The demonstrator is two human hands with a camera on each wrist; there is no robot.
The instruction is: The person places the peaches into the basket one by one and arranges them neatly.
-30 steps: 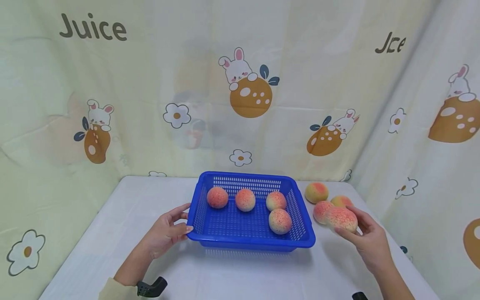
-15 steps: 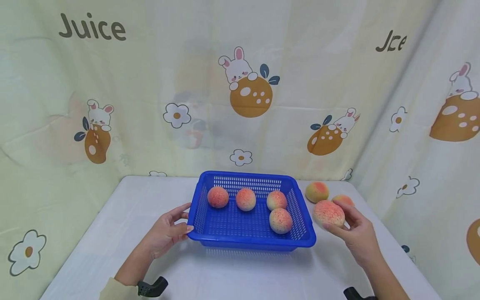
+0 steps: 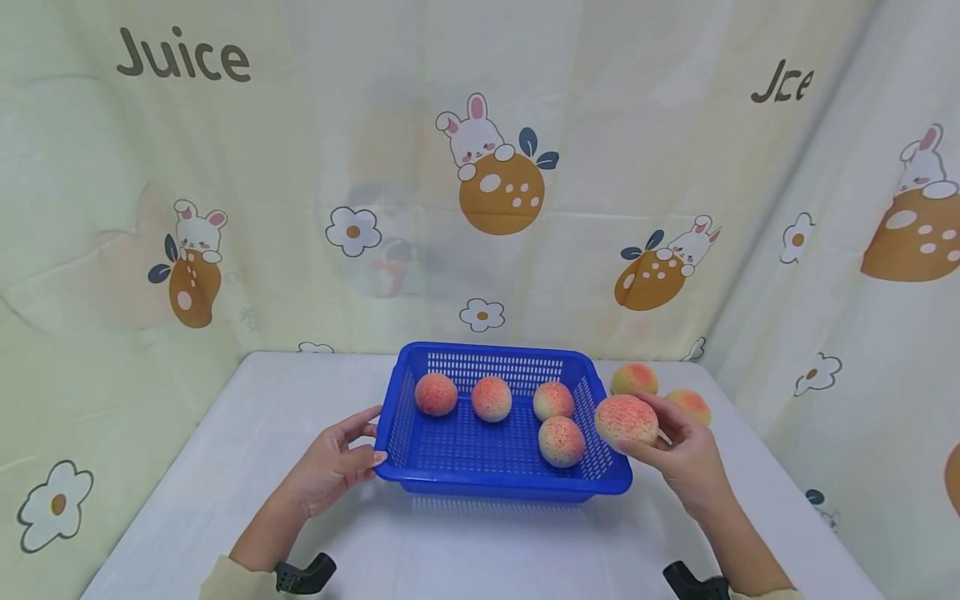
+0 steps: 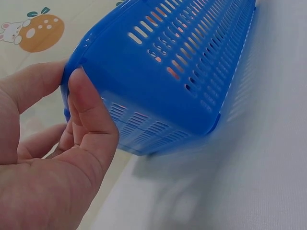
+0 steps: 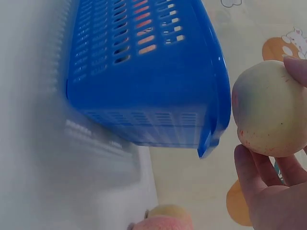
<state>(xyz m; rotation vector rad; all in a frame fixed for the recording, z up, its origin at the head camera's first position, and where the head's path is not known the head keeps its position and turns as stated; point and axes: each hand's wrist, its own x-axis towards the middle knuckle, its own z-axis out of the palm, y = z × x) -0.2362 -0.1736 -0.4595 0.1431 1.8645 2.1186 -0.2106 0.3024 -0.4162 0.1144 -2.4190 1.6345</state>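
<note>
A blue plastic basket (image 3: 480,492) with slotted walls stands on the table, several red-and-cream peaches inside, among them one peach (image 3: 436,394) at the left and another (image 3: 561,442) at the right front. My left hand (image 3: 335,462) pinches the basket's left rim, thumb on the near side, as the left wrist view shows. In my right hand (image 3: 687,458) a speckled peach (image 3: 627,421) is held between thumb and fingers, raised at the basket's right rim. Its pale underside faces the right wrist camera, close beside the blue rim.
Two more peaches lie on the white table (image 3: 495,558) right of the basket: a yellowish peach (image 3: 634,379) at the back and an orange-tinged peach (image 3: 688,407) partly behind the right hand. A printed curtain (image 3: 300,167) hangs behind and along both sides.
My right hand has carried the peach leftward from beside the table peaches to the basket's right rim. The left hand and the basket have stayed in place.
</note>
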